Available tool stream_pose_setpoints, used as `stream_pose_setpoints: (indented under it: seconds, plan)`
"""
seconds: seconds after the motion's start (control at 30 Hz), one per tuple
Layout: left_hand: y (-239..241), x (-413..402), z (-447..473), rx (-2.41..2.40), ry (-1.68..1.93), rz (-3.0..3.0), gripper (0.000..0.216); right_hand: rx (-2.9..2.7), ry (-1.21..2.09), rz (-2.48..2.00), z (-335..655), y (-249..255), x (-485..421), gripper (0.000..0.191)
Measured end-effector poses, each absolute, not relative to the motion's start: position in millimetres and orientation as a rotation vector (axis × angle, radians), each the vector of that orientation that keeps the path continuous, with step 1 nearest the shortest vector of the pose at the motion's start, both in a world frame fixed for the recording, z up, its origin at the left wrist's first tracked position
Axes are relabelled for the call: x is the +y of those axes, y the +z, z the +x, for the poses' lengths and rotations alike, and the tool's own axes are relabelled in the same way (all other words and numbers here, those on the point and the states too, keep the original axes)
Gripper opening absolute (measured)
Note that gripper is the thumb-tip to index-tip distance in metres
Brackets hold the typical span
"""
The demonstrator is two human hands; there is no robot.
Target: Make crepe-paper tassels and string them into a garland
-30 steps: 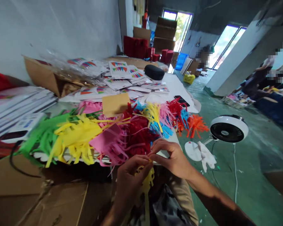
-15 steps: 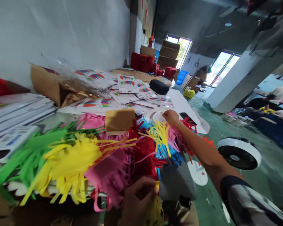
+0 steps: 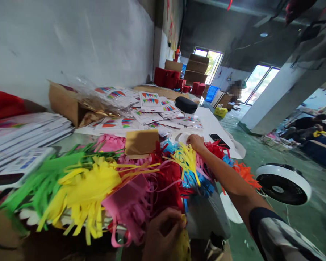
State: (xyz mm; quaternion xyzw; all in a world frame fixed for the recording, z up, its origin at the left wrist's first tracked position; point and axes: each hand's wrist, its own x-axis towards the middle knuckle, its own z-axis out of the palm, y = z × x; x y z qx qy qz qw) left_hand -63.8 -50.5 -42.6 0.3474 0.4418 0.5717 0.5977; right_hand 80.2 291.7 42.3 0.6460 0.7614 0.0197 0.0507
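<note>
My left hand (image 3: 165, 232) is low at the near edge, thumb and fingers pinched on a piece of yellow paper (image 3: 185, 243) that hangs below them. My right hand (image 3: 196, 142) reaches across to the far side of the pile, fingers curled beside a small white object (image 3: 183, 137). What its fingertips hold, if anything, is hidden. Just below that hand lies a bunch of yellow paper strips (image 3: 188, 159). Nearer are fringed paper bundles in pink (image 3: 130, 203), yellow (image 3: 91, 192), green (image 3: 49, 170) and red (image 3: 170, 185). A brown card (image 3: 141, 142) rests on the pile.
Printed bunting packets (image 3: 150, 102) spread behind, with a black case (image 3: 186, 105) and a phone (image 3: 219, 141) near them. White packs (image 3: 29, 130) are stacked at left. A fan (image 3: 282, 185) stands at right on the green floor. Other people sit far right.
The view has shifted, so the scene sits slightly lower and further right. My right hand has come slightly left, closer to the white object. My left hand keeps its pinch on the yellow paper.
</note>
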Motion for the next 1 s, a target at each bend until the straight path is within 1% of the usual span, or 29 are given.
stream_pose_setpoints:
  seconds: [0.2,0.43,0.6,0.73,0.83,0.9,0.97,1.0]
  plan:
    - [-40,-47,-60,0.956,1.346,0.766,0.038,2.362,-0.039,1.895,86,55,278,0.037]
    - [-5,-56,-73,0.959,1.4,0.872,0.036,2.445,-0.044,2.024,88,55,264,0.037]
    - [19,-62,-85,0.922,1.452,0.822,0.038,2.622,0.048,2.264,99,69,251,0.023]
    - [29,-53,-82,0.937,1.468,0.795,0.04,2.892,0.058,2.342,111,92,231,0.023]
    - [31,-44,-77,0.973,1.503,0.838,0.039,3.147,-0.078,2.237,119,103,205,0.023]
    - [32,-41,-73,0.991,1.506,0.863,0.037,3.273,-0.204,2.15,121,103,179,0.027]
    - [33,-42,-69,0.995,1.48,0.886,0.037,3.404,-0.501,2.064,121,98,143,0.03]
    - [34,-43,-66,0.995,1.46,0.896,0.036,3.482,-0.796,1.998,121,94,121,0.029]
